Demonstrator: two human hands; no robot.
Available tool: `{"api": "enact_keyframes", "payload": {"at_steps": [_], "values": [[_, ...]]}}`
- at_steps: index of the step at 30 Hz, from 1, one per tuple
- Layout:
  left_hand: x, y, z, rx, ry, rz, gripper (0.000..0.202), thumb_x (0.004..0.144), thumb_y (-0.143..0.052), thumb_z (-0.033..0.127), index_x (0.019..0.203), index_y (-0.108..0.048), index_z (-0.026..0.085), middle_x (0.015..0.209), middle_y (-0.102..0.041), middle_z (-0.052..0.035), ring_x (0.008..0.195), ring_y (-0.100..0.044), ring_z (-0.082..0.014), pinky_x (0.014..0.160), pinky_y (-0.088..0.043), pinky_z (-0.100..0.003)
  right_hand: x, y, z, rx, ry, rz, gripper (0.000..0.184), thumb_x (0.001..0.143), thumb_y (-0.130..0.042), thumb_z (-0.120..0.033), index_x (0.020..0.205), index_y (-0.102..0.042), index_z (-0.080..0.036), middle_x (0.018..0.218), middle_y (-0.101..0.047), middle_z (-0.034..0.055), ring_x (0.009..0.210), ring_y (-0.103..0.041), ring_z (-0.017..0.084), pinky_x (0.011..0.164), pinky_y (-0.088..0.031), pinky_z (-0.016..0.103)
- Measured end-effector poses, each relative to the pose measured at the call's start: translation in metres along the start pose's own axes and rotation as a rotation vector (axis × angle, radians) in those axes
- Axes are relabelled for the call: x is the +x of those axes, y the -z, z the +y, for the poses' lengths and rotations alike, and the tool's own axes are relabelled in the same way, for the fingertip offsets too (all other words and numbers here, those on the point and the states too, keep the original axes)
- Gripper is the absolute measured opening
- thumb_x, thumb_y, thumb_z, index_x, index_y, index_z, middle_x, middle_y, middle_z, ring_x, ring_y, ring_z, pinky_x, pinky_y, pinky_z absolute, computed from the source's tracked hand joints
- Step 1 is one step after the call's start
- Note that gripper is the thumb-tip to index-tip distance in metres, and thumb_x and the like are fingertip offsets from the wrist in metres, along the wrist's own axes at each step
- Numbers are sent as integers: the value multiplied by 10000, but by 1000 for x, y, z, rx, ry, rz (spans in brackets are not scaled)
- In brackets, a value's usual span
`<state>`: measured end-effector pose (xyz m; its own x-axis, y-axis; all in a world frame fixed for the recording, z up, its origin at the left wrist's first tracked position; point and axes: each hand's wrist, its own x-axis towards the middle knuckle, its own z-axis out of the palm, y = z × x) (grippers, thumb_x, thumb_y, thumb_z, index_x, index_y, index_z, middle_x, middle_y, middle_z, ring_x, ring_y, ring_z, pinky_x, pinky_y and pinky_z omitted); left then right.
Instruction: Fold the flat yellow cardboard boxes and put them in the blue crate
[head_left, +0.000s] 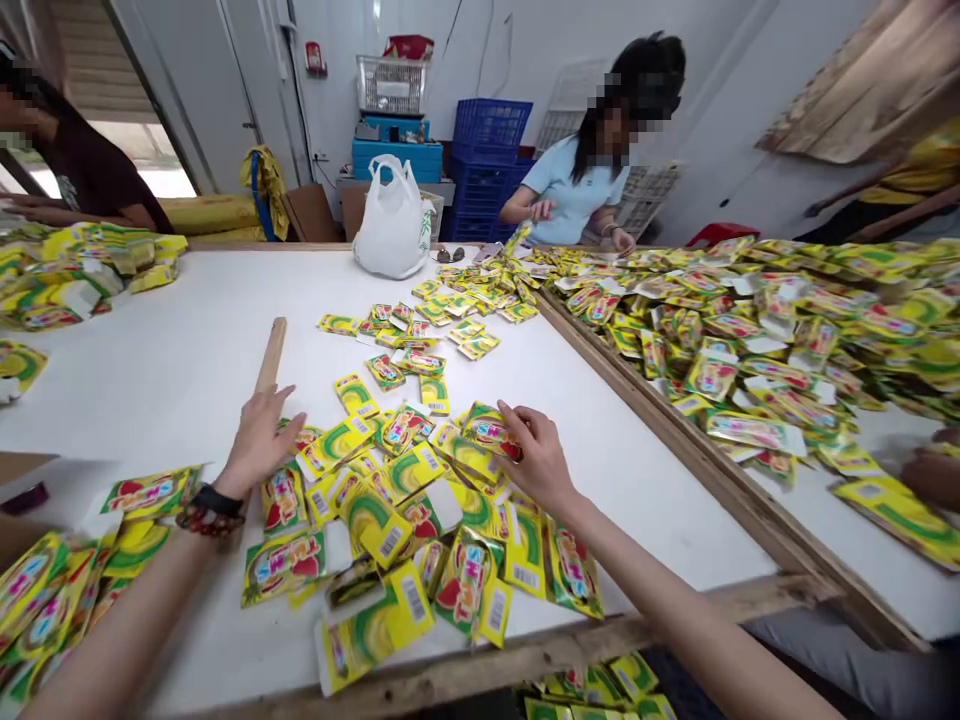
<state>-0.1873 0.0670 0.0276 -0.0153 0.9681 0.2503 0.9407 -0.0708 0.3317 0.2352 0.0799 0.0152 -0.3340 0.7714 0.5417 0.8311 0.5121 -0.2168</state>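
My right hand (538, 458) pinches the end of a small yellow-green carton (486, 426) with red fruit and pink-and-blue lettering, at the right side of a loose pile. Fingers stretched apart, my left hand (262, 440) rests by the near end of a flat wooden strip (271, 355) and the left edge of the pile; nothing shows in its grasp. Between my hands lie several similar flat cartons (375, 520), overlapping at many angles, some with open white flaps. A dark band and a beaded bracelet (210, 518) circle my left wrist.
A wooden rail (645, 410) splits the white table (187, 360) from a large carton heap (750, 320) at right. A white plastic bag (394, 225) stands at the back. A co-worker in light blue (574, 185) sits across; others are at both sides. More cartons (45, 600) lie near left.
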Motion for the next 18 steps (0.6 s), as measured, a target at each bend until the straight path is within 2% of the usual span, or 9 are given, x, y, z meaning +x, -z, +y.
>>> {"api": "enact_keyframes", "payload": {"at_steps": [3, 5, 8, 10, 11, 12, 14, 16, 18], "values": [[-5, 16, -12, 7, 33, 14, 593, 853, -373, 487, 1254, -523, 76, 1323, -502, -195, 1348, -339, -326, 1133, -235, -482, -6, 18, -25, -25, 158, 148, 751, 785, -637, -236, 1463, -313, -224, 1127, -531, 122, 1002, -536, 256, 817, -497, 414], [-17, 27, 1, -87, 27, 28, 560, 840, -428, 502, 1209, -549, 100, 1319, -506, -186, 1344, -338, -333, 1131, -231, -504, -4, 30, -44, 28, 151, 133, 776, 796, -669, -322, 1466, -290, -222, 1131, -545, 120, 1000, -551, 249, 806, -509, 393], [-53, 41, 51, -508, 24, -53, 513, 832, -515, 523, 1186, -552, 155, 1279, -540, -152, 1235, -470, -303, 1039, -386, -483, 0, 45, -85, 137, 237, 18, 726, 798, -671, -436, 1411, -365, -200, 1144, -581, 123, 1008, -580, 233, 809, -517, 359], [-81, 48, 91, -997, -4, -353, 546, 840, -560, 507, 1279, -478, 193, 1196, -585, -129, 1026, -616, -242, 837, -529, -381, 2, 51, -117, 195, 393, -28, 621, 823, -644, -438, 1350, -432, -186, 1125, -609, 122, 996, -594, 222, 804, -511, 346], [-92, 50, 106, -1178, -5, -450, 596, 807, -623, 495, 1292, -456, 191, 1110, -618, -116, 923, -650, -220, 752, -551, -338, 4, 54, -133, 213, 471, -32, 583, 839, -628, -428, 1333, -446, -179, 1117, -619, 123, 1002, -595, 224, 810, -505, 353], [-102, 52, 116, -1274, 46, -430, 592, 787, -661, 475, 1268, -467, 190, 1015, -640, -88, 824, -661, -190, 681, -554, -296, 4, 56, -148, 223, 529, -32, 572, 850, -616, -421, 1334, -443, -170, 1129, -621, 132, 1035, -588, 237, 834, -496, 375], [-118, 59, 112, -1332, 229, -244, 566, 732, -727, 440, 1178, -505, 170, 904, -642, -52, 712, -657, -158, 603, -551, -251, 4, 57, -168, 223, 570, -32, 638, 853, -604, -438, 1376, -393, -139, 1228, -577, 180, 1166, -528, 292, 907, -465, 454], [-135, 68, 80, -1276, 490, 114, 606, 679, -764, 430, 1150, -487, 170, 856, -627, -25, 624, -645, -142, 536, -551, -237, 0, 55, -175, 229, 513, -51, 694, 858, -596, -436, 1421, -337, -123, 1334, -499, 210, 1269, -449, 318, 967, -433, 503], [-155, 77, 39, -1210, 728, 504, 674, 672, -761, 417, 1207, -419, 193, 896, -611, -18, 559, -636, -119, 530, -570, -253, -7, 51, -173, 278, 462, -80, 614, 882, -576, -377, 1413, -364, -154, 1349, -495, 186, 1271, -461, 284, 977, -455, 472]]}}
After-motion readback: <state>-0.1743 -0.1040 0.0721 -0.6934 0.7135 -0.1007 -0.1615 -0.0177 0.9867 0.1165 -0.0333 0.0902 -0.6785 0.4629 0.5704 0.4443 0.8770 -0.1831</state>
